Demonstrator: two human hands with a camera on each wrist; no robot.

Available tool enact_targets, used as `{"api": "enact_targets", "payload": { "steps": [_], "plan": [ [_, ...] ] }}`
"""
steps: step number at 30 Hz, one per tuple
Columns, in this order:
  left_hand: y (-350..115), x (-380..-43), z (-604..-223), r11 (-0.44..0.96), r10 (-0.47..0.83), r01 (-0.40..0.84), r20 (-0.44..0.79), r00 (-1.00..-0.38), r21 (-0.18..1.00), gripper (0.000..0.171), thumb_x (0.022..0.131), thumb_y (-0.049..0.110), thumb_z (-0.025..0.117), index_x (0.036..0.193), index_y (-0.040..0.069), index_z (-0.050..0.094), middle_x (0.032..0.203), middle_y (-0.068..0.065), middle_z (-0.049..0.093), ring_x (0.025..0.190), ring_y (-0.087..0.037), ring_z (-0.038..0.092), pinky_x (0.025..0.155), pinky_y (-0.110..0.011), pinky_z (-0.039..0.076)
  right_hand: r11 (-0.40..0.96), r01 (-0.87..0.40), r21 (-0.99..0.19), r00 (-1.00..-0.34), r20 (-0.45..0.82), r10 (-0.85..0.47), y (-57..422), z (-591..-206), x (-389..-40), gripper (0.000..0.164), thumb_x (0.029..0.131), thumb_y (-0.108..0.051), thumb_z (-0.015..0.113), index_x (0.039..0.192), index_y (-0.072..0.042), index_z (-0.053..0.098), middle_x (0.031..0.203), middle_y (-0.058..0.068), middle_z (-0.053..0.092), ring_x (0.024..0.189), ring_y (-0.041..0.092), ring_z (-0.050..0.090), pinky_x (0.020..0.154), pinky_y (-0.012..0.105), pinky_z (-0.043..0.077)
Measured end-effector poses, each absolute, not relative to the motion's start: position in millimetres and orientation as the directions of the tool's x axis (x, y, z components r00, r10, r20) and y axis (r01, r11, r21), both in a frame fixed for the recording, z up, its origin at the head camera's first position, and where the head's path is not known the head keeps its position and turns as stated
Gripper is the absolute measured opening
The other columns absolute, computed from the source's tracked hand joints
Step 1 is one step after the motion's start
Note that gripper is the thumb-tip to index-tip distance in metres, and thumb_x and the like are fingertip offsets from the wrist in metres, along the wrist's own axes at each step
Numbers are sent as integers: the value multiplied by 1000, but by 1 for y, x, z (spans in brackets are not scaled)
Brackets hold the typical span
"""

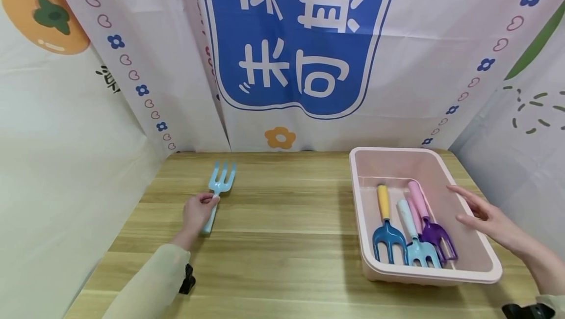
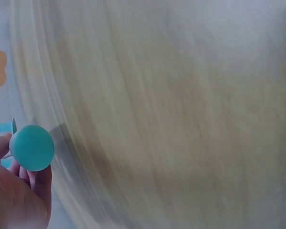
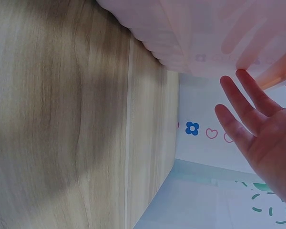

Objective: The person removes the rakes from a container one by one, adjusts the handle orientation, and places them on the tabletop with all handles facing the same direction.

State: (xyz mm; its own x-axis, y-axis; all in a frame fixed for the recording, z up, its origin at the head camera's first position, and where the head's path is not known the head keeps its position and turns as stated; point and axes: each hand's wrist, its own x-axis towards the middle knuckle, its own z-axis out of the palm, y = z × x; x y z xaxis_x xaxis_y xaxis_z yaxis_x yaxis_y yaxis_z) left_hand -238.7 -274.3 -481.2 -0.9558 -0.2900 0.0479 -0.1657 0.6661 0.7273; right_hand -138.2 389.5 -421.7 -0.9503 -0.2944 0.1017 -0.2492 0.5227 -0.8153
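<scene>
On the left of the table, my left hand [image 1: 199,212] pinches the handle of a light blue garden hand fork [image 1: 222,180] between thumb and fingers. Its tines point toward the back wall. In the left wrist view the round handle end [image 2: 33,148] faces the camera. My right hand [image 1: 483,216] is at the right rim of a pink plastic bin [image 1: 478,276], fingers spread; whether it touches the rim I cannot tell. Inside lie a blue fork with yellow handle [image 1: 388,235], a pale blue fork [image 1: 421,250], a purple fork with pink handle [image 1: 434,233] and another pink handle [image 1: 414,213], its head hidden.
The bin stands on the right side of the wooden table [image 1: 282,240]. A printed white cloth [image 1: 176,24] with a blue panel [image 1: 300,64] hangs behind the table, and pale cloth covers both sides. A black strap [image 1: 187,279] sits at the left wrist.
</scene>
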Motion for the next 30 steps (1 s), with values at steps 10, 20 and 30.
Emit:
{"api": "enact_targets", "payload": {
  "steps": [10,20,30],
  "plan": [
    [-274,-238,-483,692,-274,-183,20,-962,698,31,93,22,66,107,-5,68,100,-20,69,91,-35,63,82,-46,47,526,-247,-814,-949,95,-299,390,-421,-139,66,99,-3,51,155,-21,23,126,-35,35,104,-10,48,71,26,53],
    [-273,-237,-485,711,-253,-154,46,-966,686,29,91,22,68,102,-5,70,90,-16,70,83,-30,64,74,-41,49,504,-246,-828,-947,94,-307,391,-422,-138,66,99,-2,50,155,-21,23,127,-34,36,105,-10,49,71,26,53],
    [-273,-236,-486,709,-262,-146,65,-963,690,30,91,24,69,103,-3,70,91,-15,69,84,-29,64,72,-37,49,502,-257,-826,-945,106,-309,390,-420,-138,65,99,-1,50,155,-19,24,128,-33,36,106,-11,48,72,25,53]
  ]
}}
